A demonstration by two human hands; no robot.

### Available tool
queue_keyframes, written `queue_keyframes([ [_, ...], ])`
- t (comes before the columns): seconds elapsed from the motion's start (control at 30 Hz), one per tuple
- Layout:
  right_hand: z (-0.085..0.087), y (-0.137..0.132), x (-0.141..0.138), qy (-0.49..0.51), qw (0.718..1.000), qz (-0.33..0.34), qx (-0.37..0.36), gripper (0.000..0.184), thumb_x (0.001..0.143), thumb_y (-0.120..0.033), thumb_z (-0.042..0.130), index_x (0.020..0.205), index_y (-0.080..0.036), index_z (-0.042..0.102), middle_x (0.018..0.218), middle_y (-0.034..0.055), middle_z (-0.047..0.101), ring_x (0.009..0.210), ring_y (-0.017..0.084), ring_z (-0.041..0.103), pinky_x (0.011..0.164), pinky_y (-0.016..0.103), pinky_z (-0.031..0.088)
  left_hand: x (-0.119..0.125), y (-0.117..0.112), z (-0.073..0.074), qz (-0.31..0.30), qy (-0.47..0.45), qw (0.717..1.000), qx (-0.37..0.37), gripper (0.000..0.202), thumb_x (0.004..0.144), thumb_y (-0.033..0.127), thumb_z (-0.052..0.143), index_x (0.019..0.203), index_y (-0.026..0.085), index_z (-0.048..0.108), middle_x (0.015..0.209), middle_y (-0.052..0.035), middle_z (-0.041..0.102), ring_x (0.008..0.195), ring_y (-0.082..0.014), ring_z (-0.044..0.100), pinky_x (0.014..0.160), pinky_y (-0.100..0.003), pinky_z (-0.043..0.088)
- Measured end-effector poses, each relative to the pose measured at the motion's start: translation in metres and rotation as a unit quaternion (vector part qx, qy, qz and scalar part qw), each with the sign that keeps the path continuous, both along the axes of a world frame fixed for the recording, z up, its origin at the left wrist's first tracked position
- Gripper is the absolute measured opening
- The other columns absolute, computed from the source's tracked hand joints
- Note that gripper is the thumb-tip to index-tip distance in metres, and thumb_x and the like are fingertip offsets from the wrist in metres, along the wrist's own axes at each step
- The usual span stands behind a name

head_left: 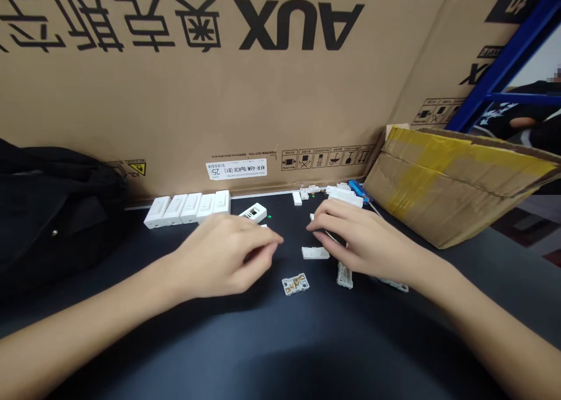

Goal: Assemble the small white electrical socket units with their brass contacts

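Observation:
My left hand (pixel 223 254) lies palm down on the dark table (pixel 272 341), fingers curled together over a small white part I cannot make out. My right hand (pixel 359 239) rests opposite it, fingers bent and closed around something hidden. Between and below the hands lie a flat white plastic piece (pixel 315 252), a small white base with brass contacts (pixel 295 284), and a narrow white part (pixel 345 274) by the right palm. An open white housing (pixel 253 212) sits just beyond the left fingers.
A row of several white switch units (pixel 188 208) stands at the back left. More white parts (pixel 339 192) and a blue-handled screwdriver (pixel 360 190) lie at the back. A taped cardboard box (pixel 456 184) stands right, a black bag (pixel 52 213) left, a large AUX carton (pixel 219 84) behind.

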State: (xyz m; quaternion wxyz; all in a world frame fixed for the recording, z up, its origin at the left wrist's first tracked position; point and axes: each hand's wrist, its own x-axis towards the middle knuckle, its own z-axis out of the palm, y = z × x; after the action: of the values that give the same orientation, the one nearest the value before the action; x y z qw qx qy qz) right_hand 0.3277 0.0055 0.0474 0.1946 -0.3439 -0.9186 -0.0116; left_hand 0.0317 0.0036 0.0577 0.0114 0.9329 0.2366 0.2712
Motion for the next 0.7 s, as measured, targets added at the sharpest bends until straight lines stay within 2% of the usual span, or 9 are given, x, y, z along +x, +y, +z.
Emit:
queue_keyframes([
  [0.13, 0.006, -0.002, -0.004, -0.020, 1.000, -0.020, -0.010, 0.042, 0.116, -0.035, 0.043, 0.092, -0.017, 0.073, 0.088, 0.0054, 0.066, 0.082, 0.021, 0.062, 0.074, 0.037, 0.046, 0.004, -0.001, -0.013, 0.021, 0.097, 0.994, -0.043, 0.031, 0.106, 0.021, 0.052, 0.111, 0.020, 0.083, 0.078, -0.0009, 0.080, 0.065, -0.0198, 0.076, 0.061, -0.032, 0.053],
  [0.27, 0.005, -0.004, -0.007, -0.032, 0.999, -0.023, -0.027, 0.050, 0.118, -0.032, 0.034, 0.090, -0.016, 0.073, 0.084, 0.0049, 0.065, 0.077, 0.021, 0.061, 0.072, 0.037, 0.045, 0.002, 0.000, -0.012, 0.030, 0.110, 0.992, -0.047, 0.032, 0.106, 0.022, 0.051, 0.111, 0.021, 0.083, 0.082, -0.0015, 0.081, 0.068, -0.0209, 0.077, 0.062, -0.033, 0.052],
  [0.4, 0.001, -0.004, -0.003, -0.019, 0.999, -0.007, -0.037, 0.041, 0.116, -0.027, 0.038, 0.119, -0.013, 0.076, 0.097, 0.0079, 0.070, 0.088, 0.021, 0.064, 0.080, 0.036, 0.050, -0.002, 0.001, -0.001, 0.034, 0.081, 0.995, -0.036, 0.032, 0.106, 0.022, 0.051, 0.104, 0.020, 0.083, 0.076, 0.0002, 0.077, 0.062, -0.0184, 0.073, 0.061, -0.032, 0.049],
  [0.47, -0.001, -0.004, -0.003, -0.017, 0.999, 0.014, -0.030, 0.040, 0.110, -0.016, 0.043, 0.137, -0.013, 0.073, 0.099, 0.0078, 0.067, 0.089, 0.021, 0.062, 0.078, 0.035, 0.049, -0.002, 0.000, 0.002, 0.033, 0.067, 0.997, -0.033, 0.031, 0.106, 0.021, 0.052, 0.103, 0.020, 0.083, 0.074, 0.0006, 0.076, 0.061, -0.0172, 0.071, 0.060, -0.031, 0.048],
  [0.53, -0.004, -0.004, -0.005, -0.028, 0.999, 0.045, -0.011, 0.055, 0.103, -0.005, 0.043, 0.148, -0.021, 0.070, 0.093, 0.0055, 0.058, 0.084, 0.020, 0.055, 0.071, 0.032, 0.045, 0.000, -0.001, 0.001, 0.028, 0.068, 0.997, -0.030, 0.031, 0.106, 0.021, 0.052, 0.104, 0.019, 0.083, 0.072, 0.0006, 0.075, 0.060, -0.0173, 0.070, 0.059, -0.031, 0.046],
  [0.63, -0.008, -0.003, -0.008, -0.052, 0.996, 0.069, 0.021, 0.077, 0.094, 0.003, 0.046, 0.156, -0.038, 0.065, 0.090, 0.0024, 0.045, 0.077, 0.019, 0.044, 0.065, 0.029, 0.036, 0.003, -0.002, -0.002, 0.022, 0.101, 0.995, -0.011, 0.032, 0.106, 0.021, 0.051, 0.105, 0.018, 0.083, 0.069, 0.0002, 0.072, 0.058, -0.0194, 0.069, 0.055, -0.033, 0.042],
  [0.7, -0.009, -0.003, -0.008, -0.047, 0.997, 0.056, 0.025, 0.092, 0.087, 0.008, 0.048, 0.163, -0.044, 0.055, 0.096, 0.0024, 0.042, 0.080, 0.018, 0.043, 0.067, 0.028, 0.038, 0.003, -0.002, -0.002, 0.022, 0.110, 0.994, 0.015, 0.032, 0.107, 0.019, 0.050, 0.107, 0.017, 0.082, 0.068, -0.0001, 0.071, 0.056, -0.0198, 0.068, 0.054, -0.033, 0.041],
])
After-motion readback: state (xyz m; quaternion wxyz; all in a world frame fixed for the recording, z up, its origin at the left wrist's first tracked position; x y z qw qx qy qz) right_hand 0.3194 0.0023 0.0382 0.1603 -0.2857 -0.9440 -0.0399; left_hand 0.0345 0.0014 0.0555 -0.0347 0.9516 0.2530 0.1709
